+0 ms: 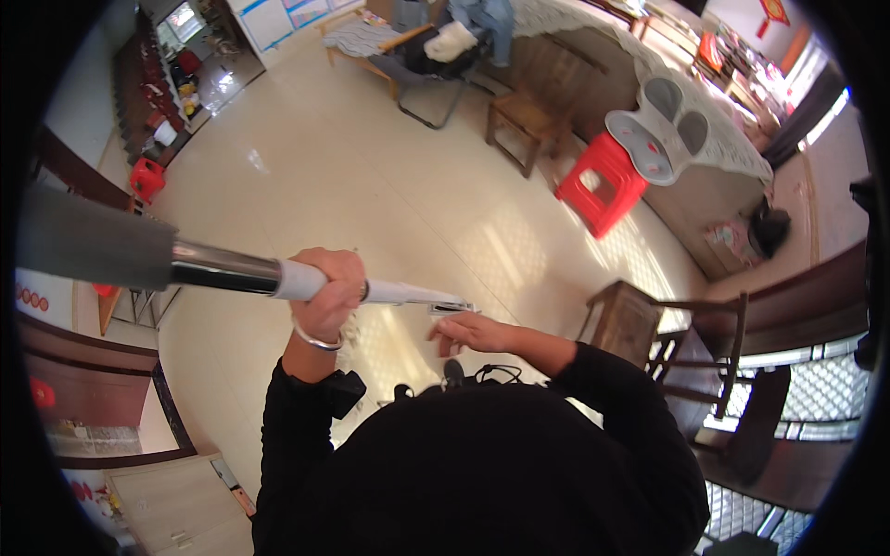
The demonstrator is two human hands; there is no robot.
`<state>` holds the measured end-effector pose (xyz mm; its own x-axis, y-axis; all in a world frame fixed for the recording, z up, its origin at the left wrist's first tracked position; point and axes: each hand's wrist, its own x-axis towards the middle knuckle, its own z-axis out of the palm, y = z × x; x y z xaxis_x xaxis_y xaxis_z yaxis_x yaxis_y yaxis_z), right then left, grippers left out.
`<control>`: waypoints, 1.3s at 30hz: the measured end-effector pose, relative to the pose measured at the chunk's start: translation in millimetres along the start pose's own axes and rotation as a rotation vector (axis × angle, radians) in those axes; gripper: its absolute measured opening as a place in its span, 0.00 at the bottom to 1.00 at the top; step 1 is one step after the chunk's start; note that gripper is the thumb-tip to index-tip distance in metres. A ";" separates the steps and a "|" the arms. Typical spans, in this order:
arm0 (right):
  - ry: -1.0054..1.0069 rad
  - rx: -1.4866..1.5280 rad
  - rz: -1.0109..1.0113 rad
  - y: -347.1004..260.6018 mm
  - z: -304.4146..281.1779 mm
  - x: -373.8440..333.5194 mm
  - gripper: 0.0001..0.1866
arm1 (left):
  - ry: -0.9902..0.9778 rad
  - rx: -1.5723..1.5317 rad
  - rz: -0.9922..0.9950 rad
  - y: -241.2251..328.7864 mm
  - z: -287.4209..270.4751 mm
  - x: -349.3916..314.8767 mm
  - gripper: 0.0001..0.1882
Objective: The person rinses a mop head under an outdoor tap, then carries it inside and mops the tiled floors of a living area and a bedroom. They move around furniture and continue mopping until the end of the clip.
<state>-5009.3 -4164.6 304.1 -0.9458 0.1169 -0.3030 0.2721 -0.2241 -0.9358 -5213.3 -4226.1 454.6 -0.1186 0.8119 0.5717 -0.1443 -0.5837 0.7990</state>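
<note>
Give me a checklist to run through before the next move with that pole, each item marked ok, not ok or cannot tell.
1. Left hand wrapped firmly around the pole: ok, fingers closed on the white grip section.
2. Right hand on the pole: cannot tell, it sits right below the thin end, contact unclear.
3. Working end of the pole in sight: not ok, its near end blurs out of frame at the left.
4. Open tiled floor ahead: ok.
5. Red plastic stool apart from the pole: ok.
6. Dark wooden chair near the right arm: ok, not touching.
</note>
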 end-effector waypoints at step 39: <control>0.724 1.614 0.147 -365.4 -498.0 1363.3 0.10 | -0.102 0.036 0.110 -77.9 -1201.3 643.3 0.09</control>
<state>-6309.8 -3441.5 143.2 -0.5504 0.2737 -0.7888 -0.5112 -0.8574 0.0592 -6458.5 -3673.1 536.3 -0.0311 0.7409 0.6709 -0.1008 -0.6702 0.7353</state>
